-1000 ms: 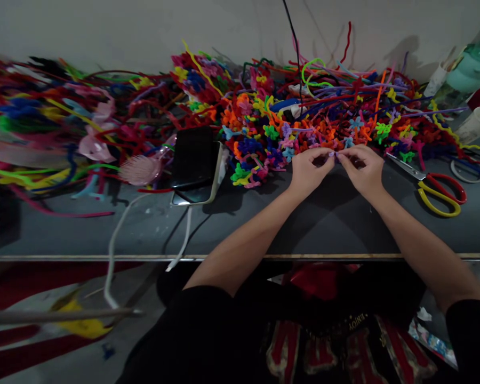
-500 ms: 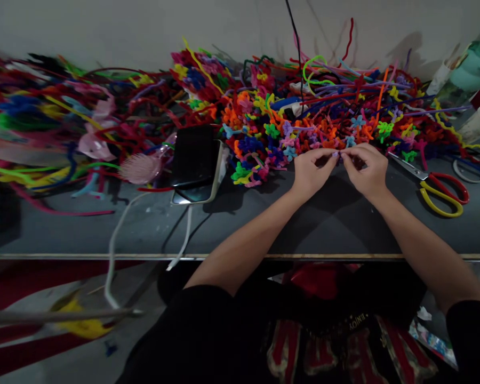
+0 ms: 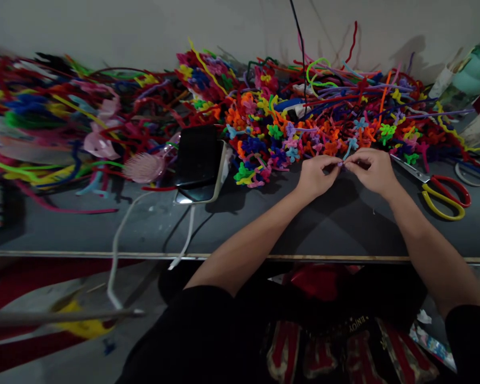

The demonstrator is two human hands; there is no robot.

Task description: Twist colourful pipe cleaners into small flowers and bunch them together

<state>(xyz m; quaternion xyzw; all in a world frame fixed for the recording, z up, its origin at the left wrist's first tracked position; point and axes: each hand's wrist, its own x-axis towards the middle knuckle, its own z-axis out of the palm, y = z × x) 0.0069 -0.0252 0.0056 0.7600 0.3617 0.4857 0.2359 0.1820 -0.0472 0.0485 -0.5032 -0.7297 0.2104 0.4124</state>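
Closest to you is your black shirt (image 3: 200,330), then the front of the grey table (image 3: 156,229) with a white cord (image 3: 113,250) hanging over its edge. Off to your left there's a black phone (image 3: 195,157) and a pinkish brush (image 3: 142,166); scissors (image 3: 424,178) with red and yellow handles lie to your right. Your left hand (image 3: 316,175) is pinched closed, thumb and finger on a small purple bit (image 3: 340,164). Your right hand (image 3: 375,172) pinches its other side, so it's between your fingertips, just short of the fuzzy flower pile (image 3: 275,131). Past that, the wall (image 3: 144,32).
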